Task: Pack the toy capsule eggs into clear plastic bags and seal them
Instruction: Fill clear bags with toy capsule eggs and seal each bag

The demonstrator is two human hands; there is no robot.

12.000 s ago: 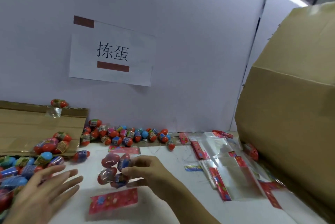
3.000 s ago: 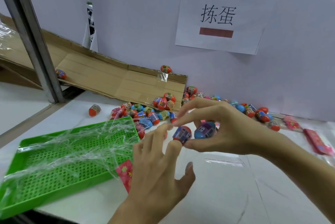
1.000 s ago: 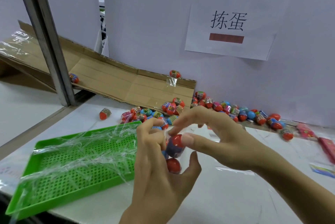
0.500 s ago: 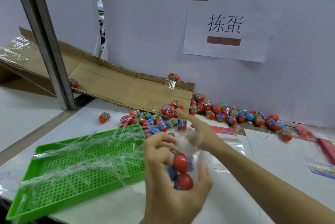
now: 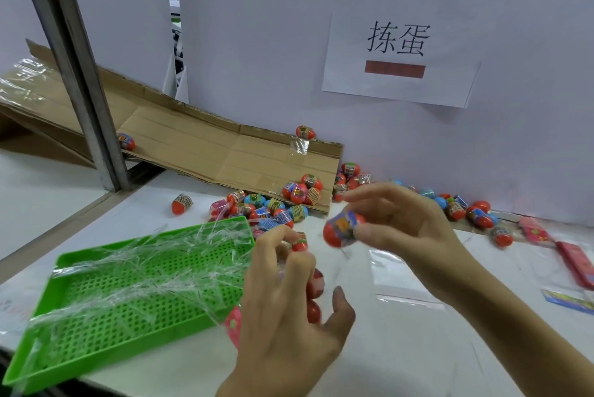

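Right hand (image 5: 398, 229) pinches one red capsule egg (image 5: 342, 229) between thumb and fingers, raised above the table, just up and right of the left hand (image 5: 286, 310). Left hand's fingers curl around a clear plastic bag (image 5: 316, 271), hard to make out; two red eggs (image 5: 314, 297) show through it, mostly hidden behind the fingers, and the count inside cannot be told. A pink printed strip (image 5: 234, 324) peeks out at the left hand's edge. Left of it, a green perforated tray (image 5: 135, 293) draped with crumpled clear film, its near corner cut off. Behind, loose eggs (image 5: 273, 207) piled at the foot of a cardboard ramp (image 5: 205, 146) and along the wall. Paper sign (image 5: 398, 46) above.
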